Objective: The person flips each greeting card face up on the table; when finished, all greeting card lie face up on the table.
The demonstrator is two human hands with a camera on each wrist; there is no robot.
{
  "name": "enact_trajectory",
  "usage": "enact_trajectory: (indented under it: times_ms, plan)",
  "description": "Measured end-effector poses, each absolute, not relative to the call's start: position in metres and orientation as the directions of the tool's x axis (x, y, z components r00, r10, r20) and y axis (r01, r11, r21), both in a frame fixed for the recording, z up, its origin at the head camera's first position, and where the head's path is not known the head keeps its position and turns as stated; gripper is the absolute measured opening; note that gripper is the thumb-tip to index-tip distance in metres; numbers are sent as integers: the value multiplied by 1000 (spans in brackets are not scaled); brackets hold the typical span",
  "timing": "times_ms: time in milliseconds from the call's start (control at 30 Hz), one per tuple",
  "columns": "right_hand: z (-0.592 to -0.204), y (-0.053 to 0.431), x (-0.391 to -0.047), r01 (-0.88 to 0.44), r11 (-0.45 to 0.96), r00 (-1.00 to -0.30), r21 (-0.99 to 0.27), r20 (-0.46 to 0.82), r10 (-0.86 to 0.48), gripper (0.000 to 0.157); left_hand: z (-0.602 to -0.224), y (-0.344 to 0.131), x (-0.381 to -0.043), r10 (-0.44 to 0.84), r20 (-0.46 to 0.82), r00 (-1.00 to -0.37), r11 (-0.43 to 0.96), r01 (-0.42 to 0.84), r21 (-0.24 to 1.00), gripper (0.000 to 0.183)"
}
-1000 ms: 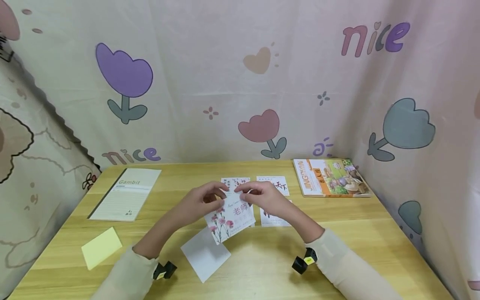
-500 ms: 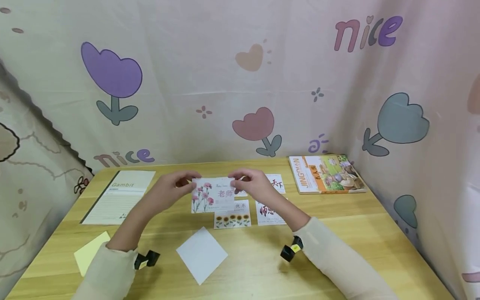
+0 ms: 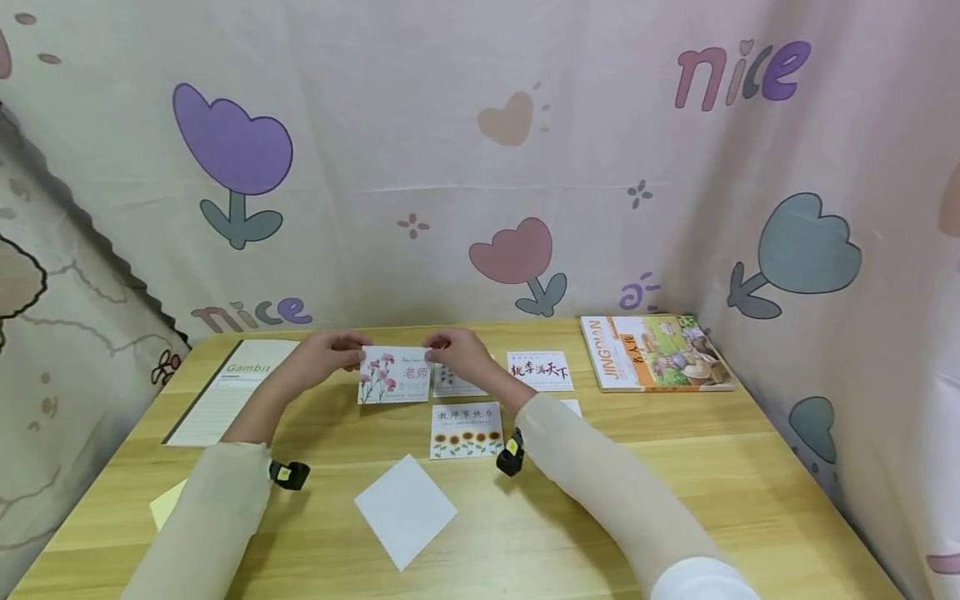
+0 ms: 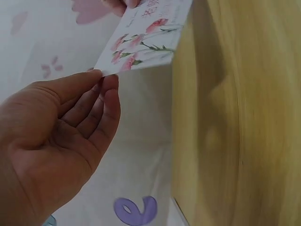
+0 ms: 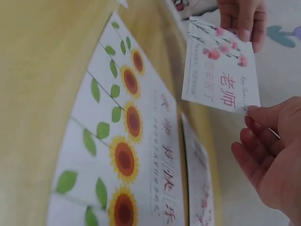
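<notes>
Both hands hold up a card printed with pink carnations [image 3: 393,375] near the back of the table. My left hand [image 3: 326,360] pinches its upper left corner between thumb and fingers, also plain in the left wrist view. Thumb and fingers of my right hand [image 5: 280,146] pinch the upper right corner. A sunflower card [image 3: 467,429] lies flat just in front. Another card [image 3: 459,385] lies partly hidden behind the right hand. Farther right is a card with red and black lettering [image 3: 540,371], and my right sleeve covers most of one more card [image 3: 573,407].
A blank white square sheet [image 3: 406,512] lies turned cornerwise at the front. At left are a Gambit notebook [image 3: 210,408] and a yellow sheet [image 3: 165,504] mostly under the left sleeve. A book with a colourful cover [image 3: 660,354] sits at the back right, before a patterned curtain [image 3: 390,150].
The carnation card was tilted a second ago, then turned level. Both hands have carried it left and toward the back, beside the other cards, uncovering the sunflower card.
</notes>
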State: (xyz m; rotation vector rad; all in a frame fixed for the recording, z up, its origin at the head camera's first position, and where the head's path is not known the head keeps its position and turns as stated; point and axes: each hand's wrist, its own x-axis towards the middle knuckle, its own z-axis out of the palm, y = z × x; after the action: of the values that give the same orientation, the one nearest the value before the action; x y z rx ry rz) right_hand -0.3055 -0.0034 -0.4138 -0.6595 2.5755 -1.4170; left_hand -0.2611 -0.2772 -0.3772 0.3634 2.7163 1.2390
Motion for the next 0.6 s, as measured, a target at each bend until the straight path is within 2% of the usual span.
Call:
enact_trajectory:
  times_ms: [200, 433, 600]
  plan:
    - [-427, -16, -321, -334, 521, -884, -786, 69, -463, 13, -395, -289, -281, 256, -21, -966, 621, 147, 770, 28]
    - [-436, -15, -336, -376, 562, -878, -737, 89, -471, 20, -416, -289, -300, 274, -25, -961, 606, 153, 780, 27]
    - [-438, -16, -344, -412, 590, -866, -695, 97, -490, 20, -423, -286, -311, 240, -32, -970, 683, 145, 716, 24]
